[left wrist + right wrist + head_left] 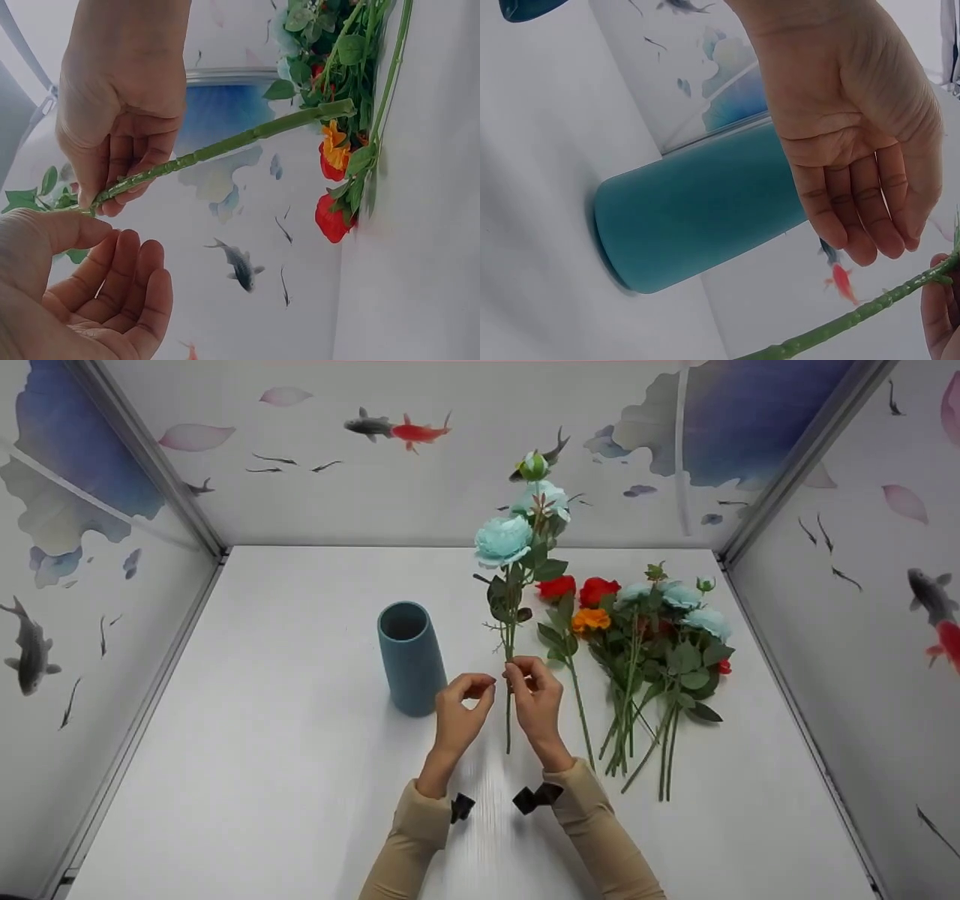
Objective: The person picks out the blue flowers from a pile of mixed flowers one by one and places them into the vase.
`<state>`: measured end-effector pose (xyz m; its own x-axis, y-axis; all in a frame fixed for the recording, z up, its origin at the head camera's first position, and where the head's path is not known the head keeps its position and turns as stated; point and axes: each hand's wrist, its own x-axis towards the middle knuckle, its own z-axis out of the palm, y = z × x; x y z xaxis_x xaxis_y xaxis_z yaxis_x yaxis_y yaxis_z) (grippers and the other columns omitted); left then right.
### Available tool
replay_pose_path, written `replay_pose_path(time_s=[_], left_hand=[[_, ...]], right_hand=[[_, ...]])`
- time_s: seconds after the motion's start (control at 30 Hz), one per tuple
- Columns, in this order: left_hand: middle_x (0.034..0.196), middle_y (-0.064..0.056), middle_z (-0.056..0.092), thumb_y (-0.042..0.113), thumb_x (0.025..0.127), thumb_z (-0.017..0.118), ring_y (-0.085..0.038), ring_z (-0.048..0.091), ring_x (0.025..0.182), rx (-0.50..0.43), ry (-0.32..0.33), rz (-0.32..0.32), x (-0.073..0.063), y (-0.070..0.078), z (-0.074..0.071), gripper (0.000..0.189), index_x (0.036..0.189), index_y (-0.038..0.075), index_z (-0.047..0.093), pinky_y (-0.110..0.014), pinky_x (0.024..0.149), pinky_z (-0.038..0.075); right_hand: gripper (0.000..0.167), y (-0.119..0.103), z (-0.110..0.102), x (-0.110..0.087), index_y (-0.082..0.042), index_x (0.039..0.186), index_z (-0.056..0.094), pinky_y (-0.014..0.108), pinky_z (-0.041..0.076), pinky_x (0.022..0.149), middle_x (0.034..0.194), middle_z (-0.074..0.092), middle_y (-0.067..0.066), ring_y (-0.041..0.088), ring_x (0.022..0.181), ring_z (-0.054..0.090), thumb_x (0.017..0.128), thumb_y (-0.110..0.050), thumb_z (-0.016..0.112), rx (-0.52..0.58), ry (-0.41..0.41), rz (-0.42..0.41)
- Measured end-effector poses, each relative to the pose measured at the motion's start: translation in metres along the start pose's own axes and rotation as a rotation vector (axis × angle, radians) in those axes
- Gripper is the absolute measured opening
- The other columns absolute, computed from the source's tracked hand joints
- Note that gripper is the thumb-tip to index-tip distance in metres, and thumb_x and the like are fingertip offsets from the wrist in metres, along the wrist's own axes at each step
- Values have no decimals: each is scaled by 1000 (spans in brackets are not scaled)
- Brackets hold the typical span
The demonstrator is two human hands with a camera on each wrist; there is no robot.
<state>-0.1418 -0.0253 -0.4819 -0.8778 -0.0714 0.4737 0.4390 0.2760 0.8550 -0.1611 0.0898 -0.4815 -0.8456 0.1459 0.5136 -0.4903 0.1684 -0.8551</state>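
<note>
My R hand (538, 709) pinches the blue flower spray (503, 542) by its stem above the desk (285, 697), vase (412, 675) to my L; L hand (455, 724) near, fingers loosely curved (nothing visible in 'em). I'd keep grip light, stem vert.

Long tan sleeves clothe both forearms: a plain left sleeve (401, 855) and a plain right sleeve (609, 847), alike in colour, with a matte look and soft creases. Each ends in a thick, loose band of fabric, the tan left cuff (422, 814) and the tan right cuff (576, 784), just above the wrist. Beside the left cuff's inner edge sits a small black angular block (463, 808); beside the right one, a black piece shaped like two joined blocks (536, 798).
</note>
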Motion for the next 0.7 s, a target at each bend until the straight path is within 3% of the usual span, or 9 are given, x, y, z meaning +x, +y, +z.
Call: replay_pose_path(time_s=[0.2,0.33,0.5,0.7], left_hand=[[85,-22,66,-11,81,62,-32,64,75,-36,-64,-61,0,1,-1,7,88,-12,65,-42,68,53],[87,-22,66,-8,83,62,-33,65,79,-105,-132,-136,0,-1,-2,9,90,-12,64,-46,70,53],[90,-22,65,-5,84,61,-31,64,82,-195,-200,-223,0,-4,-3,12,93,-13,63,-34,69,54],[90,-21,65,-5,84,61,-25,63,80,-241,-236,-259,1,-6,-2,13,95,-12,63,-23,66,53]], right_hand=[[7,-1,1,1,12,87,61,18,43,55,73,61,21,33,59,54,88,6,58,12,2,-11],[6,-3,2,2,12,88,61,18,44,56,74,60,22,38,60,53,88,7,57,26,7,-3],[6,-4,2,2,12,88,60,18,45,57,75,60,21,34,62,55,89,7,57,17,9,0],[6,-5,3,2,12,88,61,20,46,57,74,60,21,23,62,56,89,7,57,18,16,8]])
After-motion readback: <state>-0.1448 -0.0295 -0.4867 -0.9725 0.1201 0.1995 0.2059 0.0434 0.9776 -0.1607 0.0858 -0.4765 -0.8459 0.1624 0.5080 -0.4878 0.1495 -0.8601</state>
